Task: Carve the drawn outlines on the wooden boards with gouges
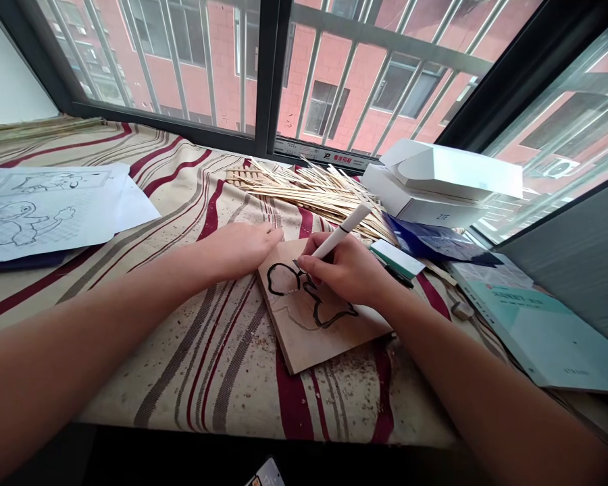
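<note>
My right hand (347,266) grips a white marker pen (343,231), its tip down near the upper part of a wooden board (311,347). Thick black lines form an outline (329,322) on the board, and a fainter line runs lower on its left. The heel of this hand rests over the board's right side and hides part of the drawing. My left hand (238,248) lies flat, palm down, at the board's upper left corner, holding nothing; its fingertips are partly hidden from view.
Thin wooden sticks (304,185) lie in a pile behind the board, beside white boxes (436,182). Printed line drawings (45,209) lie at left. A green-and-white book (542,324) is at right. Wood crumbs dot the striped cloth (182,364) below the barred window.
</note>
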Tool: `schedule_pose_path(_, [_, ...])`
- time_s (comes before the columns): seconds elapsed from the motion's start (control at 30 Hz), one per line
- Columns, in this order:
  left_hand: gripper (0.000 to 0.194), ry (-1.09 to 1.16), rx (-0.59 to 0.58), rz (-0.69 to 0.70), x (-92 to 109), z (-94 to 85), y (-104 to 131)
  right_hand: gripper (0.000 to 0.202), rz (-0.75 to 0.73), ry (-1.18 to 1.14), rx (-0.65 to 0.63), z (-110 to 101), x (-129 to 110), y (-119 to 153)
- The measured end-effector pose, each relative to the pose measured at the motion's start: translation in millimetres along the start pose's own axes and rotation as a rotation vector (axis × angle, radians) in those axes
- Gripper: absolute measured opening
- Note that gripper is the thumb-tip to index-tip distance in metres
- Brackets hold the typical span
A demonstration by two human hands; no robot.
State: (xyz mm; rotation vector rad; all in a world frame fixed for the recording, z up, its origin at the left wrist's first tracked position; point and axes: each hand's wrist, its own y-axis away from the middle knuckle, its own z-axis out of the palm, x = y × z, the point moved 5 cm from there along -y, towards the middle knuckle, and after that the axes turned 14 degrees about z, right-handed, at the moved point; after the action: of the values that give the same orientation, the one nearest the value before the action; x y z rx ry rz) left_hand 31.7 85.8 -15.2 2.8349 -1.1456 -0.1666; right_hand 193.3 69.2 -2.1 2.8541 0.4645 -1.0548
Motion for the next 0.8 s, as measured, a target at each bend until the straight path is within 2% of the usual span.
schedule_pose_path(0.33, [0.028,0.011,0.006,-0.006,0.6,-1.2,-0.3,0.02,-0.057,-0.004,-0.057,-1.6,-3.5,5.8])
schedule_pose_path(0.57, [0.029,0.034,0.0,-0.021,0.7,-1.4,0.0,0.02,-0.058,-0.109,-0.197,2.5,-6.8,9.0])
schedule_pose_path(0.8, [0.03,0.016,-0.014,-0.02,0.8,-2.5,0.8,0.022,-0.034,-0.01,-0.002,0.8,3.6,1.2])
